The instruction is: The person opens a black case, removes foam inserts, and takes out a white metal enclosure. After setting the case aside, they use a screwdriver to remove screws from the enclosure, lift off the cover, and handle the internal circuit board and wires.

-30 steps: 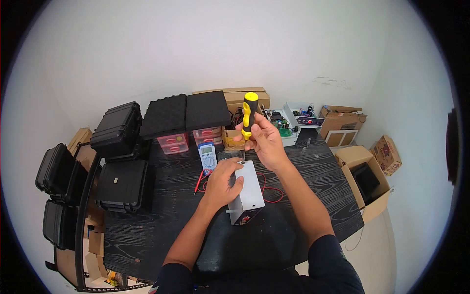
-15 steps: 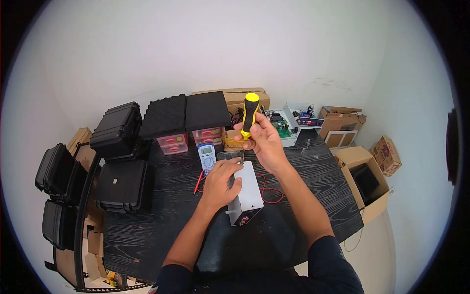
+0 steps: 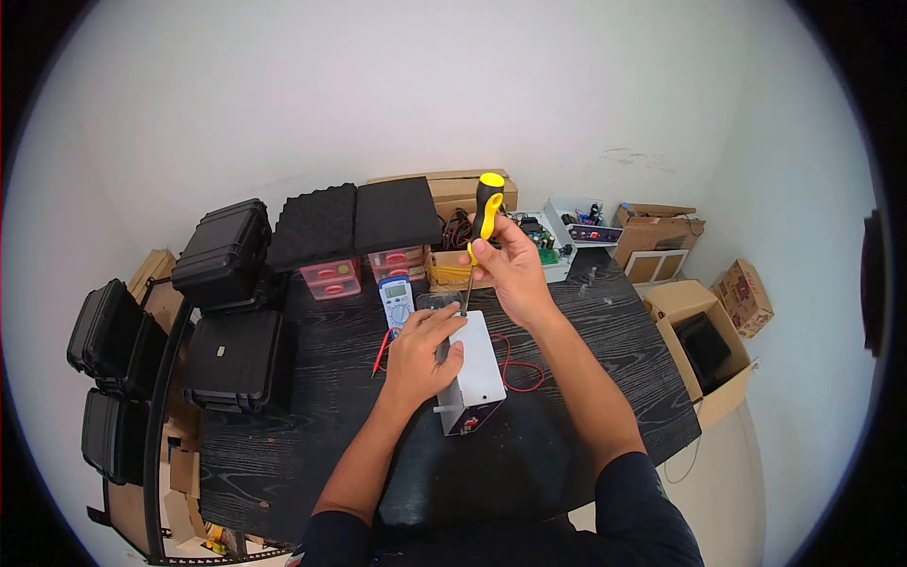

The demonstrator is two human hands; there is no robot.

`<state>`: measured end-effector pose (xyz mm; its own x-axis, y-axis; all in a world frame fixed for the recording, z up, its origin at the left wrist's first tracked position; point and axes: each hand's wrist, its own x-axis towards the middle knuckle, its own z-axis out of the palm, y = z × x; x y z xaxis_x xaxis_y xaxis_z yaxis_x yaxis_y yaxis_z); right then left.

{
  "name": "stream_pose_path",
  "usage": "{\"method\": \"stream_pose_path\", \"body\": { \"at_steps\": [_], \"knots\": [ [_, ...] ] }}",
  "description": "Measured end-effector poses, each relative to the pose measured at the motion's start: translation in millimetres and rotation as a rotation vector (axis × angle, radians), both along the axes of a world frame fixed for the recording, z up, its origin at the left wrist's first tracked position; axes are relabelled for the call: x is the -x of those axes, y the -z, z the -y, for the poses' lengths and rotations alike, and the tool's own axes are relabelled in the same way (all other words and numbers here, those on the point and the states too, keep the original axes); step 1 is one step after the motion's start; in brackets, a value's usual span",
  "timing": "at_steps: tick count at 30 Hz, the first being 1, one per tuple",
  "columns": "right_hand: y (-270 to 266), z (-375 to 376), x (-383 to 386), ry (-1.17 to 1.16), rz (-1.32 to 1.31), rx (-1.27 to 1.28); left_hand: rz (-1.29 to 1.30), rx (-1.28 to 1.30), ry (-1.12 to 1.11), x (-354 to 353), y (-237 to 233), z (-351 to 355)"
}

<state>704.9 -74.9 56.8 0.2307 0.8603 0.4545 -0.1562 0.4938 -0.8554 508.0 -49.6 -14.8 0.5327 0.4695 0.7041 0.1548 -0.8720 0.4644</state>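
Observation:
My right hand (image 3: 518,274) is closed around the lower handle of a yellow and black screwdriver (image 3: 488,203). The screwdriver stands nearly upright, its shaft running down to the far end of a white metal box (image 3: 480,354). Its tip meets the box close to my left fingertips; whether a screw sits there is too small to tell. My left hand (image 3: 420,354) lies over the left side of the box, fingers stretched toward the tip and thumb apart on the top. A dark panel with a red part (image 3: 470,424) faces me at the near end.
Behind my left hand stands a blue multimeter (image 3: 397,300), with a red probe (image 3: 380,352) beside it. Red cable (image 3: 524,388) curls right of the box. Black cases (image 3: 241,361), drawer units with foam (image 3: 397,213) and opened electronics (image 3: 540,231) surround the workspace.
The screwdriver handle has turned, showing more yellow, and my right fingers have shifted around it. My left hand and the box keep nearly the same place; the view has shifted slightly.

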Motion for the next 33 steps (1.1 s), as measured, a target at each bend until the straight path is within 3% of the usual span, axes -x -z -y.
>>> {"method": "stream_pose_path", "body": {
  "at_steps": [1, 4, 7, 10, 13, 16, 19, 22, 28, 31, 33],
  "knots": [
    [-2, 0, -2, -0.012, 0.048, 0.020, 0.003, -0.002, 0.001, 0, 0, 0],
    [-14, 1, 1, -0.171, -0.126, 0.058, 0.004, -0.012, -0.003, 0, -1, 0],
    [-9, -6, -1, -0.150, -0.161, 0.021, -0.007, -0.015, -0.007, 0, 3, -2],
    [-1, -10, 0, 0.020, 0.052, -0.034, -0.014, -0.024, -0.010, 0, 3, -2],
    [-5, -6, -5, -0.036, 0.079, 0.037, -0.020, -0.013, -0.017, 0, 3, -2],
    [-17, 1, -1, -0.196, -0.142, 0.080, -0.005, -0.012, -0.015, 0, 4, -2],
    [-9, -3, -4, -0.138, -0.100, 0.061, -0.018, -0.018, -0.019, 1, 1, -1],
    [-5, -2, 0, 0.028, 0.209, 0.022, -0.019, -0.019, -0.021, 1, 0, 0],
    [-18, 3, 4, -0.180, -0.108, 0.089, -0.012, -0.015, -0.021, 0, 3, -1],
    [-14, 2, 4, -0.191, -0.138, 0.067, -0.003, -0.028, -0.012, 0, 0, -1],
    [-10, 1, 8, -0.070, 0.002, 0.027, -0.001, -0.036, -0.011, 0, 0, -2]
  ]
}}
